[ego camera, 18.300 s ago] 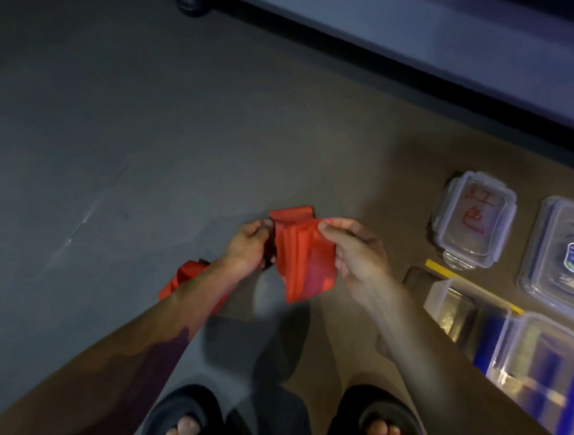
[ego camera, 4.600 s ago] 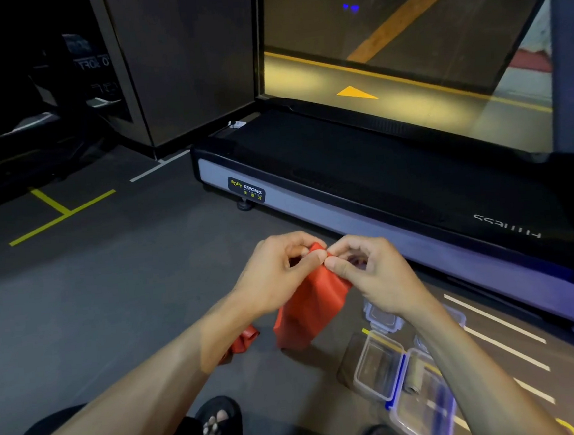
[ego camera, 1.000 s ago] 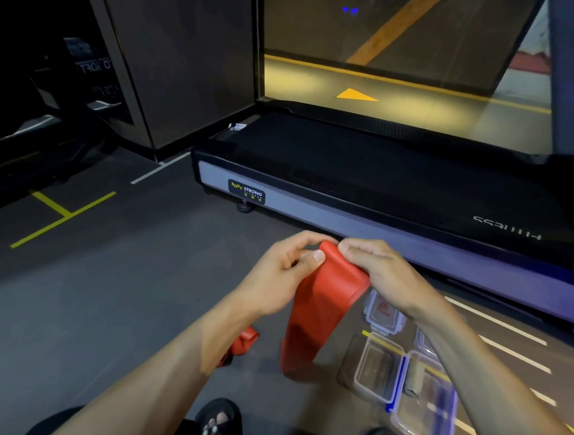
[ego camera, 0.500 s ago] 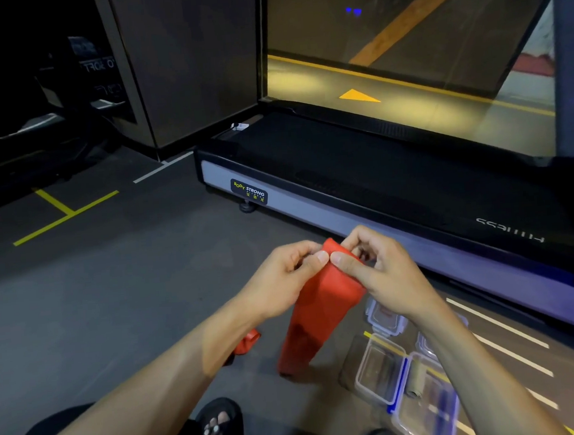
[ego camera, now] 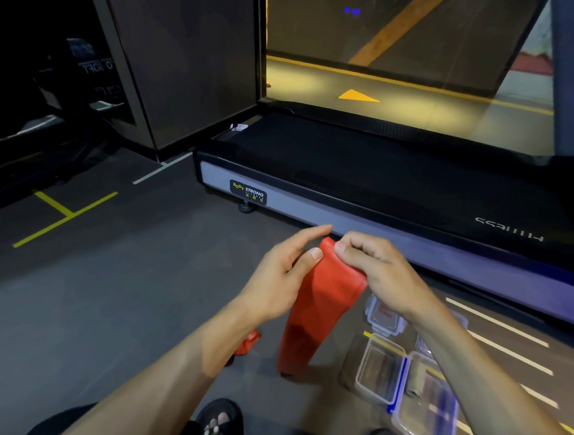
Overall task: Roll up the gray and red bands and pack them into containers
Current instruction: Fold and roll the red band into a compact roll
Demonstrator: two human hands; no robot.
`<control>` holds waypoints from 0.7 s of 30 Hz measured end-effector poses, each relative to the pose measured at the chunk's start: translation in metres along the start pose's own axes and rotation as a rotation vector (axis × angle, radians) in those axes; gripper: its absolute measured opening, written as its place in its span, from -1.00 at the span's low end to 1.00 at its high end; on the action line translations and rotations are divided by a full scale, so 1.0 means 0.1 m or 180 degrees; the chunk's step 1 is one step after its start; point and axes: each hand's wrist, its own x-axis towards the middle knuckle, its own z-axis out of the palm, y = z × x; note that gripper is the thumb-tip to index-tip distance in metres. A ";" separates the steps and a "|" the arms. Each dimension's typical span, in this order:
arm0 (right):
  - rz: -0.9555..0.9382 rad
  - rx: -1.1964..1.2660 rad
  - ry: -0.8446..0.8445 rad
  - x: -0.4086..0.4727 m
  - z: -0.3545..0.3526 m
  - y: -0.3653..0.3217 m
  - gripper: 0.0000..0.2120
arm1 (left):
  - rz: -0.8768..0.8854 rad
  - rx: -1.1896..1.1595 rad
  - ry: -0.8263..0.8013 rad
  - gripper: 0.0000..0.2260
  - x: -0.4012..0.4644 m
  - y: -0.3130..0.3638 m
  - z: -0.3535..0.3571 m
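Here, both hands [ego camera: 331,268] on red band [ego camera: 320,304].

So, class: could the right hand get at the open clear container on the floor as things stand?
Probably not yet. The right hand pinches the red band, as does the left hand. The open container lies uncovered below the right forearm, so the path looks free once the grip releases.

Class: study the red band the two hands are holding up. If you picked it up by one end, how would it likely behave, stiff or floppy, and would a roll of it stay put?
Probably floppy: the red band hangs limp below the left hand and right hand, down toward the floor. It looks thin and light. A roll would likely loosen without a steady grip.
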 end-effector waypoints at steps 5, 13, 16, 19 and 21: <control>0.0176 0.0665 -0.0400 -0.01 -0.01 0.02 -0.68 | 0.0052 -0.0113 -0.0068 -0.76 -0.01 0.03 0.00; -0.0246 -0.0519 -0.0142 -0.04 0.02 0.07 -0.82 | -0.0318 -0.0294 0.0137 -0.80 0.00 -0.03 0.01; -0.0276 -0.0595 -0.0008 -0.03 0.03 0.06 -0.83 | -0.0323 -0.0460 0.0185 -0.81 0.01 -0.02 0.01; -0.0239 -0.0585 0.0090 -0.03 0.02 0.05 -0.82 | -0.0384 -0.0715 -0.0001 -0.80 -0.01 -0.02 0.03; -0.0241 -0.0513 0.0128 -0.02 0.01 0.04 -0.82 | -0.0368 -0.0734 -0.0103 -0.78 -0.02 -0.03 0.03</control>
